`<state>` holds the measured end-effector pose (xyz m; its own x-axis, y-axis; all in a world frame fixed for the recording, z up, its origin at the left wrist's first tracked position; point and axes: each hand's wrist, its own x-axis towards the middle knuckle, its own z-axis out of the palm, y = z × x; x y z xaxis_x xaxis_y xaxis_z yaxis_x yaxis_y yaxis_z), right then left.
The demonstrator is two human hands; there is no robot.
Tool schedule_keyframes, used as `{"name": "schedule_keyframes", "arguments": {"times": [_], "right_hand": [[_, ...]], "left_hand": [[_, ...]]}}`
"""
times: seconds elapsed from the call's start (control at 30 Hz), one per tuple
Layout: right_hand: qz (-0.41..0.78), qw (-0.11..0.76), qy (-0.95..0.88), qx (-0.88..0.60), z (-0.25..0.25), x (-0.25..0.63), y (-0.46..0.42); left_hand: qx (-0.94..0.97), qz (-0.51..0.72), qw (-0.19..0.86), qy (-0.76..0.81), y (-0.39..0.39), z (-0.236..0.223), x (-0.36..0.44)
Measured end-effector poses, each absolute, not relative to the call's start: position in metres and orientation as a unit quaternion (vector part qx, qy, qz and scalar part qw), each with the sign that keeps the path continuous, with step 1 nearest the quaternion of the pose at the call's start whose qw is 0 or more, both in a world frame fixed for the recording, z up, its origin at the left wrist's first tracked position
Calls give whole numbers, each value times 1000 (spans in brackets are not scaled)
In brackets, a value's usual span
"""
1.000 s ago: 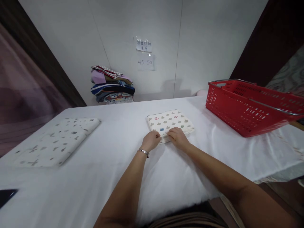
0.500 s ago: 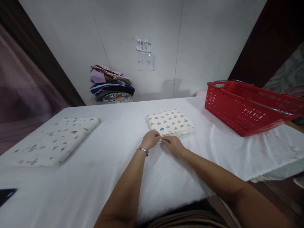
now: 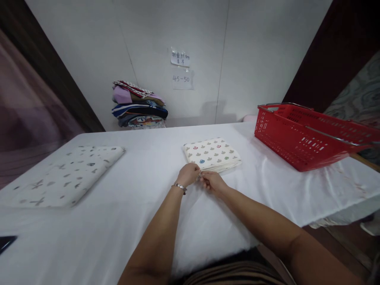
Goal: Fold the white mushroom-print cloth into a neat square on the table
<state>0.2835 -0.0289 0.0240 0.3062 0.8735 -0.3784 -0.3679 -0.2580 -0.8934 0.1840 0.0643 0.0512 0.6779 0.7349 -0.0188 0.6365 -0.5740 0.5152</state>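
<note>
A folded cream cloth (image 3: pixel 211 152) with small grey, red, blue and green prints lies mid-table, its layered edges facing me. At its near left corner my left hand (image 3: pixel 189 174), with a bracelet at the wrist, is closed with the fingers pinching the corner. Right beside it, my right hand (image 3: pixel 214 182) pinches at the same corner, thumb and forefinger together and the other fingers curled below. The fingertips of both hands almost meet there, and they partly hide that corner.
A larger folded white cloth (image 3: pixel 67 174) lies on the left of the white-covered table (image 3: pixel 142 166). On the right stands a red basket (image 3: pixel 285 138) with metal handles. Folded fabrics (image 3: pixel 139 107) are stacked by the wall. A dark flat object (image 3: pixel 6 242) sits at the left edge.
My right hand has shifted slightly and its lower fingers have curled into view by the cloth's corner. The left hand stays nearly still; the cloth looks the same.
</note>
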Motion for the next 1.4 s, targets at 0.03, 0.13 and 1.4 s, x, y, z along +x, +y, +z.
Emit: {"name": "schedule_keyframes", "arguments": {"times": [0.03,0.13,1.4], "right_hand": [[545,568,-210,-580,25,283,-28],[540,561,-204,-593,25,284,-26],[554,599,-206,-541,17,274,-27]], "left_hand": [[883,98,246,387,64,51,184],[888,95,241,381,65,51,184],[896,91,250,356,64,55,182]]}}
